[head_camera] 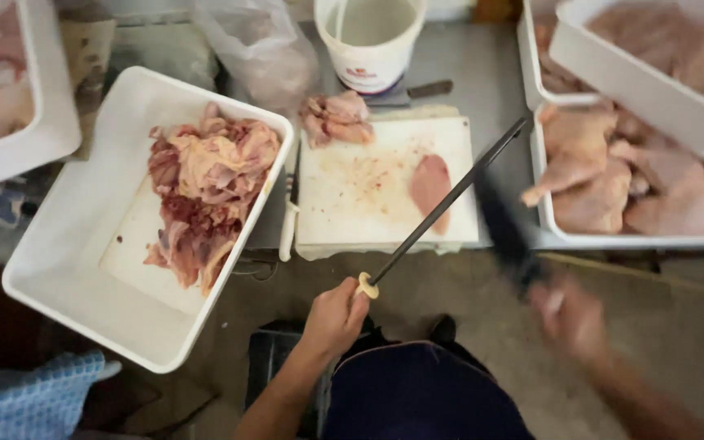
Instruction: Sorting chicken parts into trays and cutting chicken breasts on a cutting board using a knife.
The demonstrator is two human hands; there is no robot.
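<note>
Above the cutting board (368,183), left hand (334,316) fingers closed around sharpening rod (450,204); right hand (570,316), blurred, fingers wrapped around knife (503,224) crossing rod.

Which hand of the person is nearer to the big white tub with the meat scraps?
The left hand. It holds the sharpening rod just right of the white tub and its near corner. The right hand, blurred and holding a dark knife, is much farther right.
</note>
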